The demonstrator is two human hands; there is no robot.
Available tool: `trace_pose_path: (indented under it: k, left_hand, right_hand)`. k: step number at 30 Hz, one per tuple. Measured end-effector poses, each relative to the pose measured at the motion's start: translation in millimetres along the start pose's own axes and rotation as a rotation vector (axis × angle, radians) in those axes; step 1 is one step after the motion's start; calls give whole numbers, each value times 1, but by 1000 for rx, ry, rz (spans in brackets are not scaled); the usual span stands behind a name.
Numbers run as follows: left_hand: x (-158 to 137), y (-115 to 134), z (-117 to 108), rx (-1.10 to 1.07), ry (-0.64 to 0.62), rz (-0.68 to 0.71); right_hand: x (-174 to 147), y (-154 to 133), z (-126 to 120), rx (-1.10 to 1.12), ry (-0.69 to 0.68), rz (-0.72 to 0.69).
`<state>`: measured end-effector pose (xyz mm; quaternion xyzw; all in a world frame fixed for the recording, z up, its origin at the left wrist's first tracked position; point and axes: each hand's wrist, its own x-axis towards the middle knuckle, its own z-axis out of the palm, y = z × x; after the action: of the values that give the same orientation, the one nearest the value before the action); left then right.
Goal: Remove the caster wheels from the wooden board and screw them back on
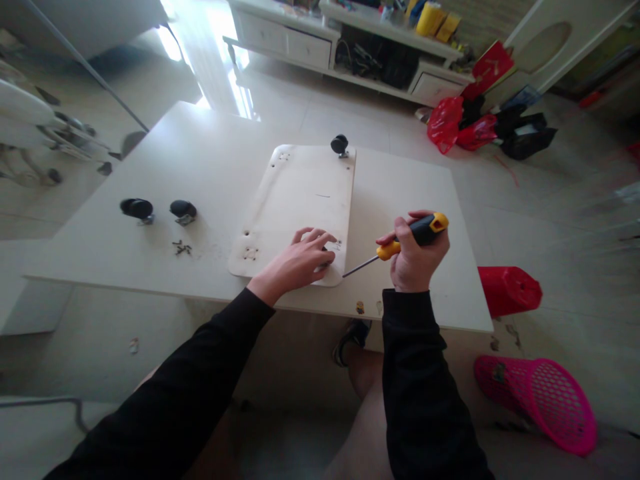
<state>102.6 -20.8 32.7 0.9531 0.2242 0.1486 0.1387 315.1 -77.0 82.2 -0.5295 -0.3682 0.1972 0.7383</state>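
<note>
A white board (300, 193) with rounded corners and screw holes lies flat on the white table. My left hand (305, 257) is closed over its near right corner, around a mostly hidden dark piece that looks like a caster wheel; a bit of metal plate shows by the fingertips. In my right hand (413, 257) is a screwdriver (423, 230) with a yellow and black handle. Its shaft points left and down, the tip close to that corner. Another caster wheel (339, 145) stands on the far right corner.
Two loose caster wheels (183, 211) and a small pile of screws (182, 247) lie left of the board on the table (210, 153). On the floor to the right are a red bin (510, 291) and a pink basket (537, 400). A white cabinet (310, 50) stands behind.
</note>
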Motion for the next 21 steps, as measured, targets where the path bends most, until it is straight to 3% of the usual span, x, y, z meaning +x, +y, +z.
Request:
trace_pose_path:
  k: [13, 17, 21]
  left_hand:
    - [2, 1, -1, -112, 29, -36]
    - [-5, -14, -22, -211, 200, -172]
    - [-32, -57, -48, -188, 425, -448]
  right_hand:
    - [0, 2, 0, -28, 4, -8]
    - [0, 4, 0, -10, 13, -8]
    - [1, 4, 1, -10, 21, -2]
